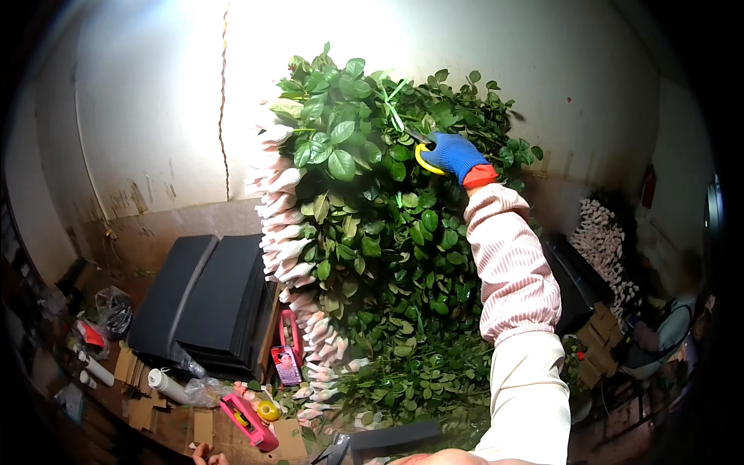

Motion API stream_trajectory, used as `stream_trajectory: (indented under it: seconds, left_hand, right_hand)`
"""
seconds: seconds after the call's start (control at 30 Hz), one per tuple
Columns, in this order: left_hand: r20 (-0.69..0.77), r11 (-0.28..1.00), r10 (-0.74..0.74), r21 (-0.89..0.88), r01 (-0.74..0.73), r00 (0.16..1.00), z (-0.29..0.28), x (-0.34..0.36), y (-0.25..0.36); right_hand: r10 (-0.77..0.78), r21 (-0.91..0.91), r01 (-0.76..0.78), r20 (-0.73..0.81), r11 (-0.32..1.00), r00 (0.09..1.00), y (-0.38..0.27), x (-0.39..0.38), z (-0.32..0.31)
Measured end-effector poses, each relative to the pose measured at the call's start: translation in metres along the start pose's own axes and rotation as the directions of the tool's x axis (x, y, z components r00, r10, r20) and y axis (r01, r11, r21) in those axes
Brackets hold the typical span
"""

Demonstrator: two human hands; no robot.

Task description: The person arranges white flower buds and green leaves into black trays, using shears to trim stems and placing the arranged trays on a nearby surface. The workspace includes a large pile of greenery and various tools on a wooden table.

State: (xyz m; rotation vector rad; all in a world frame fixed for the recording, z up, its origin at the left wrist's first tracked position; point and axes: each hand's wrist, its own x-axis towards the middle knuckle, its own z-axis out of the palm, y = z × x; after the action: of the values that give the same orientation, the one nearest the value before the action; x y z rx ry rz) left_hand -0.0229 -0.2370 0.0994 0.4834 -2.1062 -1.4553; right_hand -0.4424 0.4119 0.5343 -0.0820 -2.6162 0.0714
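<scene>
My right hand (456, 155), in a blue glove with a red cuff, is stretched up and forward. It is closed on yellow-handled scissors (425, 161), whose blades point up and left. The blade tips are close to a light green tie (394, 108) among the leaves; whether they touch it I cannot tell. Before me rises a tall stack of rose bunches (403, 225), with leafy stems to the right and heads in pale sleeves (283, 225) along the left side. My left hand is not in view.
Black sheets (221, 294) are stacked at left. Below them are a pink tape dispenser (248, 422), a phone (286, 366) and a white bottle (167, 385). Bare fingers (205, 456), whose owner I cannot tell, show at the lower edge. More sleeved flowers (604, 248) and a person (674, 329) are at right.
</scene>
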Motion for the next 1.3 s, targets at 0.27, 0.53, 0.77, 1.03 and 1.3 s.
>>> stream_trajectory:
  seconds: [0.27,0.53,0.77,1.03,1.3]
  left_hand:
    - [0.265,0.969,-0.151,-0.152,0.196,0.952,0.058,-0.003,0.048]
    - [0.619,0.843,0.124,-0.478,0.246,0.776,0.119,-0.008,0.054]
    - [0.688,0.316,-0.068,-0.672,0.670,0.723,0.223,-0.042,0.150]
    - [0.676,0.648,-0.462,-0.185,0.739,0.574,0.131,-0.008,-0.011]
    - [0.523,0.799,-0.506,0.583,0.145,0.686,0.077,-0.041,-0.147]
  right_hand:
    - [0.043,-0.214,-0.066,-0.110,0.974,0.993,-0.014,0.009,0.014]
    - [-0.385,0.150,0.388,-0.047,0.910,0.922,-0.128,-0.175,0.051]
    - [-0.876,0.654,0.585,0.391,0.480,0.281,-0.213,-0.328,0.060]
    - [-0.307,-0.026,0.386,-0.654,0.922,0.691,-0.080,-0.023,0.043]
    - [-0.004,-0.269,-0.049,-0.193,0.962,0.981,-0.028,0.072,0.064]
